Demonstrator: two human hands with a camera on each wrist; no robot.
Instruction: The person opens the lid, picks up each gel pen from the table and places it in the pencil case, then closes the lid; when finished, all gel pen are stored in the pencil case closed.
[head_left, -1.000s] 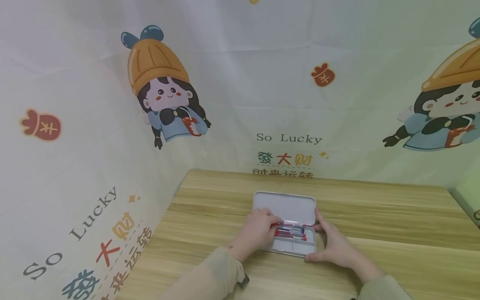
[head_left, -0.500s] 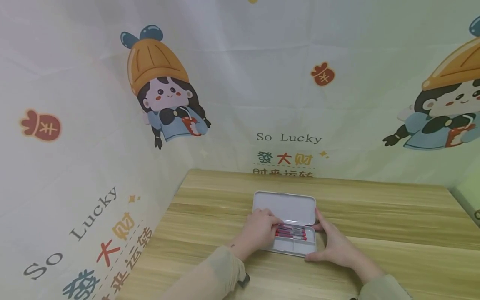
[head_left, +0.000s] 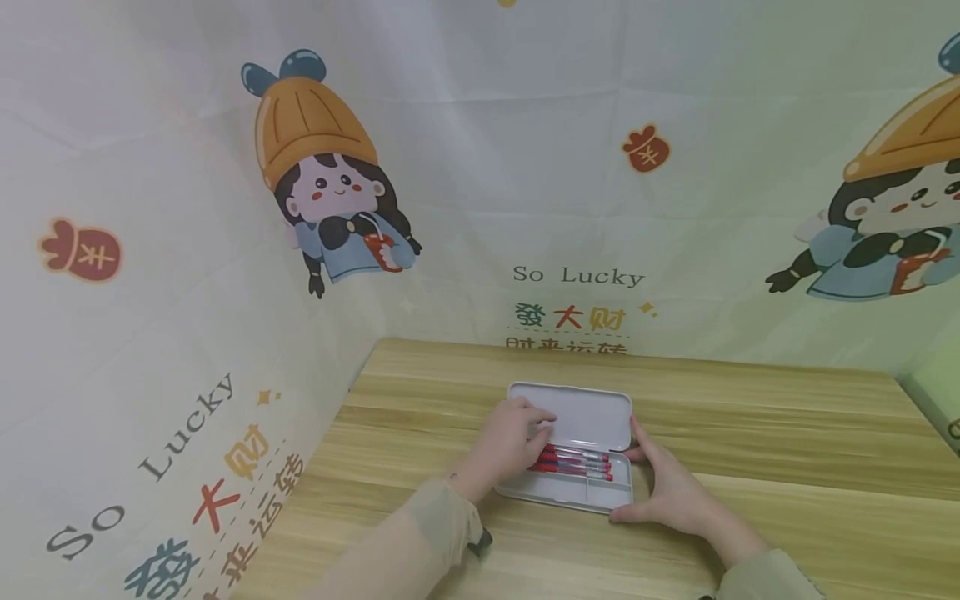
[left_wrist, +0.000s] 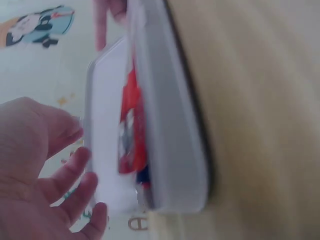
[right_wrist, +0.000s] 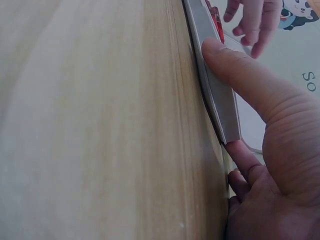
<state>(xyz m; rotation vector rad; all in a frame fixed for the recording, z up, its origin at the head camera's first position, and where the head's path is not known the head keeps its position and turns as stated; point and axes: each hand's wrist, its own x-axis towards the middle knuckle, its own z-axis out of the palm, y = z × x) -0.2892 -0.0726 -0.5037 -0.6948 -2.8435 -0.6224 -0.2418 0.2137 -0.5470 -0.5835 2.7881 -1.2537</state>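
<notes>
A pale grey pencil case (head_left: 600, 421) lies with its lid folded back on the table. Several pens (head_left: 581, 463) with red ends lie side by side in its long compartment; the left wrist view also shows a dark blue end among the red pens (left_wrist: 131, 127). My left hand (head_left: 512, 439) hovers over the case's left part, covering some of it in the head view. Its fingers are spread loosely with nothing between them. My right hand (head_left: 671, 493) grips the case's right end, thumb on the near wall (right_wrist: 220, 95) and fingers round the back.
The wooden table (head_left: 787, 450) spreads around the case on all sides. Behind it and to the left hangs a pale printed cloth (head_left: 465, 150) with cartoon figures and lettering. Smaller compartments (head_left: 607, 494) line the case's near side.
My left hand has lifted off the pens and shifted slightly left and back, its fingers loosening. The pens now reach further left into view. My right hand has stayed put.
</notes>
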